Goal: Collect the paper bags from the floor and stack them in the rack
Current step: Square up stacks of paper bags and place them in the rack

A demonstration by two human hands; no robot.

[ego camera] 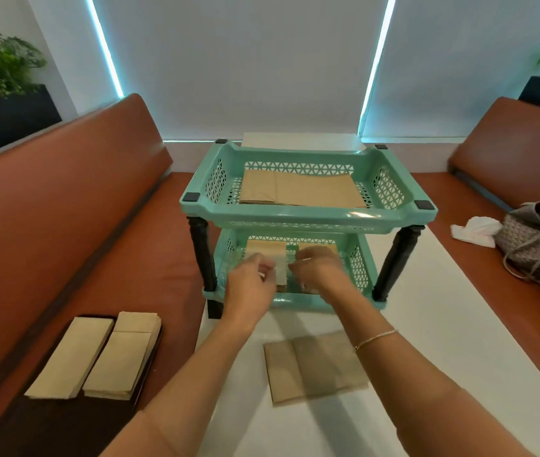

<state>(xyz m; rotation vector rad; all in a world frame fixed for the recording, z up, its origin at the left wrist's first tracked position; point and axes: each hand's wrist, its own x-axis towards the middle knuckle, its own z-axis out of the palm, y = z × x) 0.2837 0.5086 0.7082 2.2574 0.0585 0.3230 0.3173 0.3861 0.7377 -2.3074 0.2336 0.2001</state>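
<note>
- Two small paper bags (267, 253) lie side by side in the lower tier (359, 263) of the green rack (308, 216)
- Left hand (250, 280) and right hand (319, 270) reach into that tier, fingers curled at the bags; blur hides whether they grip
- One stack of large bags (301, 189) lies flat in the top tier
- One folded bag (314, 366) lies on the white table (443, 341) before the rack
- Two tall bag stacks (97, 356) sit on the left bench (64, 209)
- One handbag (539, 245) rests on the right bench
</note>
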